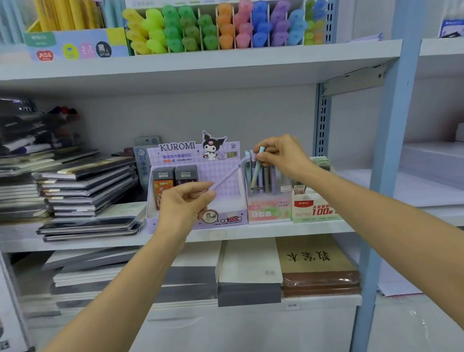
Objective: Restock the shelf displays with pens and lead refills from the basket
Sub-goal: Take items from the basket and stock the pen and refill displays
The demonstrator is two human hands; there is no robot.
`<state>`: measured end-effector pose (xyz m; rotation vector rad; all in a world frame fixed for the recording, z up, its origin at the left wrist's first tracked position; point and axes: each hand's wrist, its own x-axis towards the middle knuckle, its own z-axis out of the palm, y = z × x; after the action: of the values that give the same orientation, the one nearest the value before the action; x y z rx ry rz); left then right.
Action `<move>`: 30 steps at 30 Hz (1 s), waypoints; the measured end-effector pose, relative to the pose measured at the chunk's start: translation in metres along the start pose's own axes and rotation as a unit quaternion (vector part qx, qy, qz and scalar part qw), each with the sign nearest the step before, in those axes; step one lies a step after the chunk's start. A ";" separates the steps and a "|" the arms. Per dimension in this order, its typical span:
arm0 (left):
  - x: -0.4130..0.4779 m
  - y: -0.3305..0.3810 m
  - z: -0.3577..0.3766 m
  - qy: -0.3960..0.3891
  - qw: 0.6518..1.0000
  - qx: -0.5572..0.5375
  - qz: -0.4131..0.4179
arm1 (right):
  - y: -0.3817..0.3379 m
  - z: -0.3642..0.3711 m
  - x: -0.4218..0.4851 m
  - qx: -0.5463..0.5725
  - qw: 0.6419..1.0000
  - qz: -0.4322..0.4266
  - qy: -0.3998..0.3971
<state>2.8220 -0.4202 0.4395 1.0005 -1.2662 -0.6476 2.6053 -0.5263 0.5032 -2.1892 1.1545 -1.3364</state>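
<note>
In Kuromi box (174, 224), 2 refill packs (163, 180)

The lilac pen (225, 177) had its lower end buried under the curled fingers of the left hand (185, 204), which also covered part of the orange lead refill pack (162, 185) behind them. The green pen (257, 169) was partly capped by the fingertips of the right hand (280, 156), its tip lost among pens below them. Fine print on the Kuromi box (195, 153) above the left fingers was unreadable.

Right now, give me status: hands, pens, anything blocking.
Left hand pinches lilac pen before Kuromi box. Right hand pinches green pen at pen box. No obstruction seen.
</note>
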 end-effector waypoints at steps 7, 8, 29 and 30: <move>0.000 0.005 -0.011 0.028 1.000 -0.010 0.000 | -0.004 0.007 0.011 0.009 1.000 0.012 0.002; -0.001 0.006 -0.012 0.028 1.000 -0.008 0.008 | -0.004 0.009 0.013 0.010 1.000 0.011 0.004; -0.005 0.019 0.005 0.033 0.997 -0.076 0.008 | -0.024 0.011 -0.045 0.035 0.965 -0.069 -0.250; -0.005 0.019 0.009 0.035 0.996 -0.083 0.005 | -0.022 0.013 -0.049 0.054 0.965 -0.060 -0.250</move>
<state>2.8102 -0.4093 0.4539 0.8717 -1.1368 -0.6935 2.6158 -0.4766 0.4815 -2.3503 0.7499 -0.7856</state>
